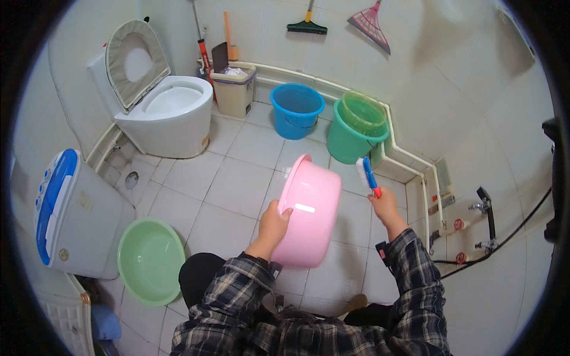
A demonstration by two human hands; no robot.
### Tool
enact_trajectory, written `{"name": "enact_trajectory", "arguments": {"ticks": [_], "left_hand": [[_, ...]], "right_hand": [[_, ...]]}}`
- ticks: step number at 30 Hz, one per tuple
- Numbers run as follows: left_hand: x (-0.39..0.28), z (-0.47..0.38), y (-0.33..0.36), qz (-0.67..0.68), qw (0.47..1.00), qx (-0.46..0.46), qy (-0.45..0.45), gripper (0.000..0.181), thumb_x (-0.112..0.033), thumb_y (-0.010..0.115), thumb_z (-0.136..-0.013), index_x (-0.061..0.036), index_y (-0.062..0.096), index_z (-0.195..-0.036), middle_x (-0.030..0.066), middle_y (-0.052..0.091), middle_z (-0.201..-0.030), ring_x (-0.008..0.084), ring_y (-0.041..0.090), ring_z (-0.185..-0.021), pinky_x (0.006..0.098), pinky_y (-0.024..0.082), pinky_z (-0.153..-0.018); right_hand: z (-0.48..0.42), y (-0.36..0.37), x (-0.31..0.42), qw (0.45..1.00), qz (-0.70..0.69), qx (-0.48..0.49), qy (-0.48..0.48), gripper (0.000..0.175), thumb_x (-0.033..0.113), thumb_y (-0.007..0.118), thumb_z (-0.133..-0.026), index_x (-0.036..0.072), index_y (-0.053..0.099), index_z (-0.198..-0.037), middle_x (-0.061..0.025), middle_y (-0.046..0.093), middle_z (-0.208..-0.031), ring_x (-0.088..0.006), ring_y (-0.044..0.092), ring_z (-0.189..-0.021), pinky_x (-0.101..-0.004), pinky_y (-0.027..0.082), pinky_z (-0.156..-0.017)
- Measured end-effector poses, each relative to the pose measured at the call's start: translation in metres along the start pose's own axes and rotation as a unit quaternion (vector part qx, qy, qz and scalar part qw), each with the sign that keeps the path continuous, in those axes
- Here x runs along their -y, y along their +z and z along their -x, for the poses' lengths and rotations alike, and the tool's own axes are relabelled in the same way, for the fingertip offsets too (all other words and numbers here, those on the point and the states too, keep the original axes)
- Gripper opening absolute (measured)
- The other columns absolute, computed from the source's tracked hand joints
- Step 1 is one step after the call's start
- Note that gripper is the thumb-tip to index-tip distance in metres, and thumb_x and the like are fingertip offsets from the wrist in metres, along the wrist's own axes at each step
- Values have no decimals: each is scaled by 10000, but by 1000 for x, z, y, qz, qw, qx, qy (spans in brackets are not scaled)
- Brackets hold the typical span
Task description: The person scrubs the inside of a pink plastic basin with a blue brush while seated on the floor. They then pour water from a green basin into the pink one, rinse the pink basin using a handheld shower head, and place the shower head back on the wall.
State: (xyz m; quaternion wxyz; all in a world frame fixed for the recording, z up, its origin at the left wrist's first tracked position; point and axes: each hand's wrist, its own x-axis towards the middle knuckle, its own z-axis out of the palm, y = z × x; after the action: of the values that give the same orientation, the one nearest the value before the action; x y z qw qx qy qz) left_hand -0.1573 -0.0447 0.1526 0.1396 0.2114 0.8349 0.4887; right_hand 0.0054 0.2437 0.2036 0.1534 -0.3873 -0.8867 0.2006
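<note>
Before me a pink plastic basin [314, 213] is tipped on its side, its outer wall facing up and right. My left hand [272, 224] grips its rim, thumb on the outer wall. In my right hand [384, 205], to the right of the basin and apart from it, is a scrub brush [368, 174] with a blue and red handle and white bristles. The brush points up and away from me, its bristles facing left towards the basin. The inside of the basin is mostly hidden.
A light green basin [151, 261] lies left, beside a small washing machine [95, 222]. Beyond stand a toilet [178, 118], a pedal bin [234, 95], a blue bucket [295, 116] and a green bucket [352, 142] holding a translucent green tub. Pipes and valves [461, 224] line the right wall.
</note>
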Motion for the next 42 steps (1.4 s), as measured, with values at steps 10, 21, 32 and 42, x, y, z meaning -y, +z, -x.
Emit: {"name": "enact_trajectory", "arguments": {"ticks": [10,21,32,42], "left_hand": [[-23,88,46,-99,961,205,156,251,-241,578,-885,-59,534,-1053,230,641,-880,434,609,-831,507,472,-723],[6,137,76,-222,813,357,403,112,-115,517,-816,-69,535,-917,162,634,-777,367,625,-757,477,483,-671],[82,131,79,-492,830,238,113,515,-253,500,-927,-109,342,-1395,216,508,-1297,381,555,-1123,442,444,-932],[125,127,112,-234,847,477,-34,777,-311,620,-864,163,212,-1324,337,549,-1191,390,571,-1109,395,463,-921]], "right_hand": [[139,0,-43,861,-419,-21,290,417,407,681,-838,14,598,-948,-39,582,-755,-176,552,-687,-338,478,-607],[204,-4,-58,748,-545,-6,380,358,268,680,-850,20,556,-1075,-123,613,-954,-280,637,-739,-443,506,-511],[217,105,-116,663,-547,16,510,497,-62,430,-801,52,417,-1285,-126,590,-1044,-306,613,-884,-529,521,-788],[240,121,-104,769,-447,104,445,312,39,592,-802,1,507,-1100,-80,573,-845,-187,590,-684,-337,509,-547]]}}
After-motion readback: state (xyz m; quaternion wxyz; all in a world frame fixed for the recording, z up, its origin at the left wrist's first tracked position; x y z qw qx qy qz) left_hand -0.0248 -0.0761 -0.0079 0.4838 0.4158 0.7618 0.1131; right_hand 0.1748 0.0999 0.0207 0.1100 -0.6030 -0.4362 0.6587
